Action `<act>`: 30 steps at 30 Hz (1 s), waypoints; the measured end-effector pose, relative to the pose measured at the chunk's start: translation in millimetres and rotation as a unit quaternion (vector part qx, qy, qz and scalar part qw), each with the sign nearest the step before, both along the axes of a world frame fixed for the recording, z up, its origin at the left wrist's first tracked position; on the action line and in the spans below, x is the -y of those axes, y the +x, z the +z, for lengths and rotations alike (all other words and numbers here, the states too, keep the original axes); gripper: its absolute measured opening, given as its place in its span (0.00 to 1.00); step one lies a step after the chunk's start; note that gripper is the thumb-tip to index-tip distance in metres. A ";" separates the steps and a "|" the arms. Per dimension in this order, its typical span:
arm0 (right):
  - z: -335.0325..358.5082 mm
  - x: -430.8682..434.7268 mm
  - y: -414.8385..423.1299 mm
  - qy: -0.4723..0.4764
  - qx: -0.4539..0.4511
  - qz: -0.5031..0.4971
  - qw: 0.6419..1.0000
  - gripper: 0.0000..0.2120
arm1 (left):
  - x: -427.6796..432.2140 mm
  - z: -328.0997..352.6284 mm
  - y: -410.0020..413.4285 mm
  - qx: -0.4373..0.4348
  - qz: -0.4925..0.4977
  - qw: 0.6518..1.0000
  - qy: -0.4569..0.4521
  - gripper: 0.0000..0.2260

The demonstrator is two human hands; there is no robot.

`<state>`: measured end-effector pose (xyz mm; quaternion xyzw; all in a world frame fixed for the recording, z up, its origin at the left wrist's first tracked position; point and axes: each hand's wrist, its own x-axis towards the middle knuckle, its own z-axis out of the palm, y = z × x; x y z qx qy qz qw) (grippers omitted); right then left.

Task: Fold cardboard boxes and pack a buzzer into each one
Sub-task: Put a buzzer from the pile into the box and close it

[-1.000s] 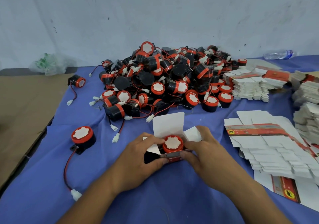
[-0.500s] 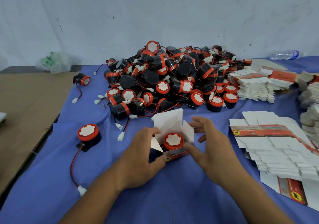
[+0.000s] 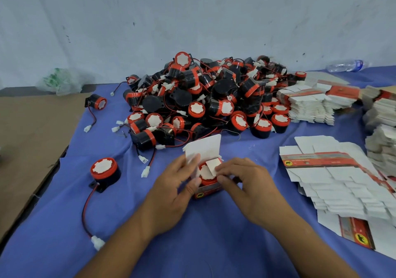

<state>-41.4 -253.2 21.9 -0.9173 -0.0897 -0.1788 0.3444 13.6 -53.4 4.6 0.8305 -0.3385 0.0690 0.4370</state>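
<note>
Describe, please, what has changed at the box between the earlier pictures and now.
The right hand has taken hold of the right side flap and folded it inward over the buzzer. The left hand has slid up the box, fingers now reaching the base of the lid flap, thumb on the front. The lid flap stays upright; box, buzzer pile and flat cartons have not moved.

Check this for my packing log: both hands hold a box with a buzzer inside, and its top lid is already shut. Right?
Not shut. The head view shows the left hand and right hand holding the box with the buzzer inside, but its top lid stands open, raised behind the buzzer.
</note>
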 end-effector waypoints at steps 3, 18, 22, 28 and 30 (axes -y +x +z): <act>-3.3 -1.1 1.2 0.112 -0.012 -0.024 0.993 0.09 | 4.4 -2.0 -0.2 -0.030 -0.027 0.999 0.017 0.17; -9.1 6.2 11.4 0.162 -0.063 0.065 0.983 0.06 | -6.6 5.2 3.1 -0.054 -0.019 0.996 -0.075 0.13; -10.3 8.1 12.6 0.106 -0.045 0.073 0.991 0.11 | -8.2 5.3 1.1 -0.054 -0.031 0.998 -0.026 0.15; -10.0 2.3 11.0 0.017 0.060 0.093 0.994 0.12 | -9.7 9.9 -2.5 -0.056 -0.097 0.993 -0.027 0.22; -7.3 0.1 9.3 0.018 0.049 0.096 0.994 0.15 | -11.8 11.0 -2.5 -0.094 -0.105 0.989 -0.040 0.21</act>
